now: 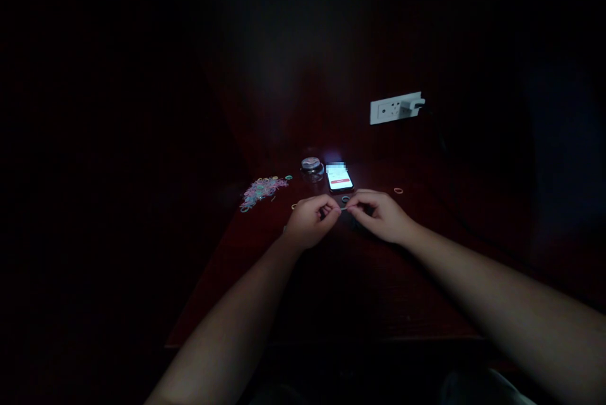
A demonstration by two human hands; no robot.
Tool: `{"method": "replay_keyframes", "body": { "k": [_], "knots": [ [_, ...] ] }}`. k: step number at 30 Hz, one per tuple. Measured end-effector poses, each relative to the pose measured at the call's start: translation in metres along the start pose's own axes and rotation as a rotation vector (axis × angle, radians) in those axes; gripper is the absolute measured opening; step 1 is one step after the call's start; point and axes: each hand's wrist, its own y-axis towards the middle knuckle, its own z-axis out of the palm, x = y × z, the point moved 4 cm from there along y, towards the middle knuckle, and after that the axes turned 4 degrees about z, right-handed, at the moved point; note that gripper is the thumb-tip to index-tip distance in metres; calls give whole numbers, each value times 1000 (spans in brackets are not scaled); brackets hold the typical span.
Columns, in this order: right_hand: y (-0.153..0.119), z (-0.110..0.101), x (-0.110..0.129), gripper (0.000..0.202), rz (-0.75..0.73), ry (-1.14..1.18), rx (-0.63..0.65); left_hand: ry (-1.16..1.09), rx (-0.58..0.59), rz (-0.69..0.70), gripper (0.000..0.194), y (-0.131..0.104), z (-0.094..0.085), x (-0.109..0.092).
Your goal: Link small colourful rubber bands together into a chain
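Note:
A thin pale elastic band (pixel 343 208) is stretched between the pinched fingertips of my two hands over the table. My left hand (pixel 308 222) grips one end with thumb and forefinger; my right hand (pixel 382 216) pinches the other end. Just behind the fingertips lies a light-coloured band (pixel 345 199). To the left is a loose pile of small coloured elastic bands (pixel 262 192), in pink, blue, green and yellow. A yellow band (pixel 294 206) shows partly beside my left hand. An orange band (pixel 398 190) lies alone, beyond my right hand.
A lit phone (pixel 339 179) lies behind my hands, with a small clear lidded jar (pixel 312 169) to its left. On the back wall, a white socket panel (pixel 388 110) holds a plug (pixel 416 104) with a dark cord. The dark red table (pixel 379 304) is dimly lit.

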Motion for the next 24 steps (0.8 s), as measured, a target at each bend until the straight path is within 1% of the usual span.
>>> {"method": "replay_keyframes", "body": {
  "k": [4,9,14,18,22,24],
  "knots": [
    [0,0,1,15,7,-5,-6,21,-61,50,13,1,-3,-4],
    [-1,0,1,13,11,7,-28,18,-90,103,13,1,-6,-8],
    [-2,1,0,10,46,71,-24,7,-91,104,11,1,-6,-7],
    [-2,4,1,13,81,137,9,-9,-82,104,11,1,-5,-8],
    [-1,4,3,9,61,110,-5,-19,-69,114,11,1,-4,-10],
    [0,3,3,10,55,88,-18,-16,-65,113,11,1,-4,-10]
  ]
}}
